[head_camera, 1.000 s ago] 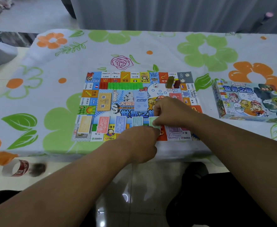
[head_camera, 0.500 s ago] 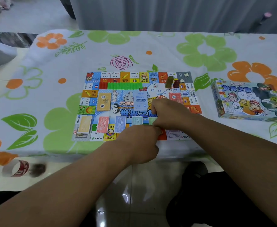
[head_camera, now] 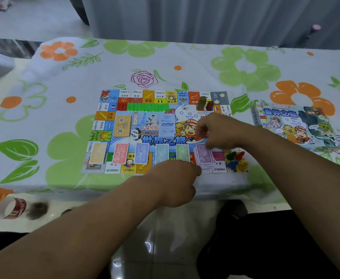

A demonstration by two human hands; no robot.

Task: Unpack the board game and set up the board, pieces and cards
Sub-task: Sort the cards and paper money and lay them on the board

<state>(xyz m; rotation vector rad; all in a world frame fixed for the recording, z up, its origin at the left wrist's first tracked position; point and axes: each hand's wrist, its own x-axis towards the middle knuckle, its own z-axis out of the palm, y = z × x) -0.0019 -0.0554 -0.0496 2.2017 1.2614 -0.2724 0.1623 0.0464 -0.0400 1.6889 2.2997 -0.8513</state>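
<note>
Ok, board (head_camera: 104, 115) lies flat mid-frame on the surface (head_camera: 185, 57), box (head_camera: 291, 125) parked to its right, out of the way.

We read the current step as laying out the money. Notes run in a row along the board's lower edge, one colour per pile so they can be dealt fast: yellow (head_camera: 97, 155), red (head_camera: 120, 153), blue (head_camera: 142, 153), teal (head_camera: 162, 153), green (head_camera: 182, 153), then the purple stack (head_camera: 204, 158), which is fanned and untidy.

Right hand (head_camera: 223, 130) sits over the purple stack, fingers (head_camera: 207, 146) curled down and apparently pinching its top edge, likely to square it up.

Left hand (head_camera: 175, 182) is at the board's lower edge, just beside the purple stack's lower left corner. Its back faces us and its fingers curl under; we can't tell if they hold anything. Probably it steadies the board or the notes.

Already set: houses (head_camera: 148, 107) in a line near the top, die (head_camera: 184, 106) next to them, two card piles (head_camera: 122, 125) mid-board, and pawns (head_camera: 235, 161) bunched at the lower right corner.

We judge setup nearly done.

Risk: loose notes sit near the surface edge, so a nudge could slide them off.
</note>
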